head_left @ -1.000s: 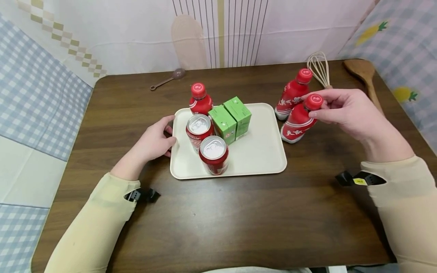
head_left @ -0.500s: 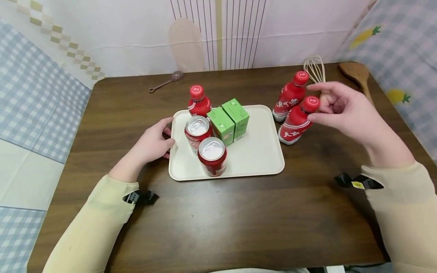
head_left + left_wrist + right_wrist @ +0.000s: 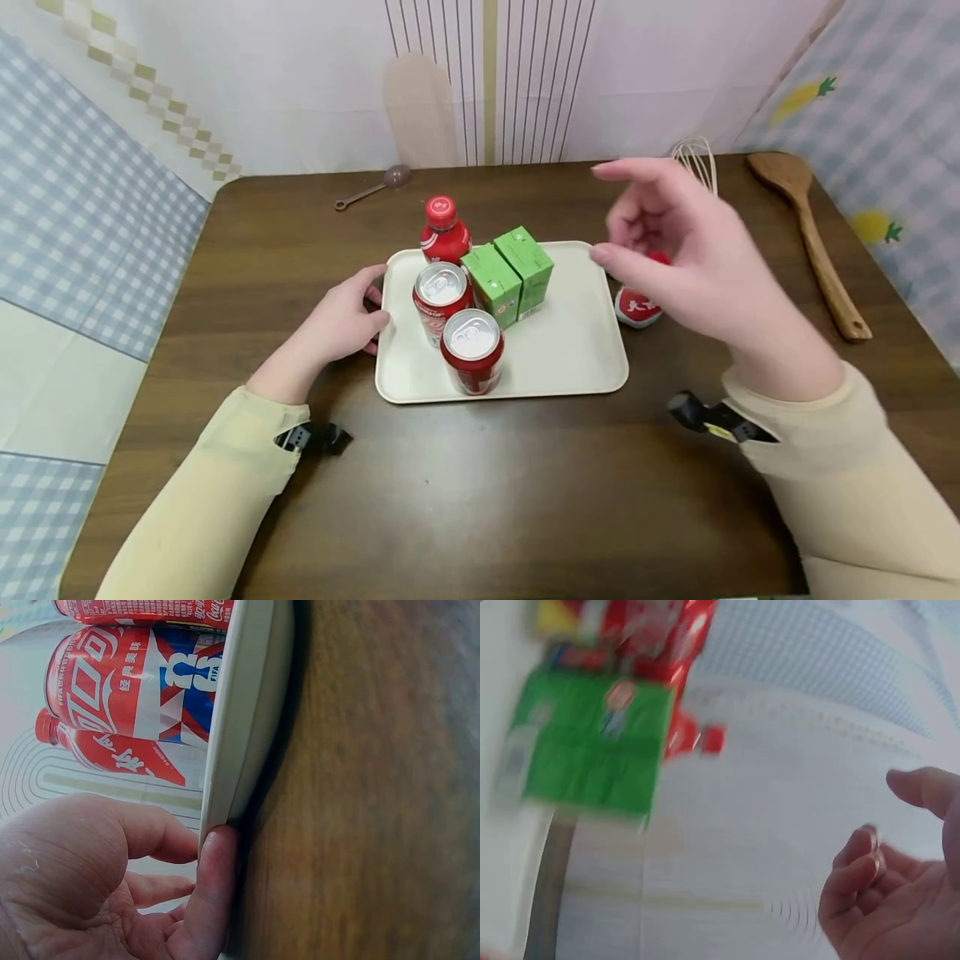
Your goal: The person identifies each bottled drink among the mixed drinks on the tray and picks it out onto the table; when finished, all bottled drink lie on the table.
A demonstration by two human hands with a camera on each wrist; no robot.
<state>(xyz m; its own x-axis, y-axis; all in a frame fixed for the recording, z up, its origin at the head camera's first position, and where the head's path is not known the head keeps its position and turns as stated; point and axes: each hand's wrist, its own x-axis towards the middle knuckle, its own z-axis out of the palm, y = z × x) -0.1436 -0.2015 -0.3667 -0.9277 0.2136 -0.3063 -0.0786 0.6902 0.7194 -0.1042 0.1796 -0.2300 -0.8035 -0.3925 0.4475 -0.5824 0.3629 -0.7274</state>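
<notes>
A cream tray (image 3: 570, 350) bears two red Coca-Cola cans (image 3: 472, 337), a red-capped bottle (image 3: 445, 233) and two green drink cartons (image 3: 525, 265). My left hand (image 3: 341, 321) pinches the tray's left rim; the left wrist view has its fingertips on either side of the edge. My right hand (image 3: 690, 250) holds nothing, raised over the table by the tray's right side, thumb and index finger apart and the other fingers curled. Behind it shows the base of a red bottle (image 3: 637, 308); the other bottle there is hidden. A green carton (image 3: 592, 742) appears blurred in the right wrist view.
A brown measuring spoon (image 3: 375, 187) lies at the back left. Along the back right are a whisk (image 3: 697, 162), partly covered by my hand, and a wooden spatula (image 3: 810, 225). Printed cloth hangs behind the table and along its sides.
My right hand has left the two bottles at the right, letting go of the nearer one, and moved left and up toward the tray. My left hand keeps its place.
</notes>
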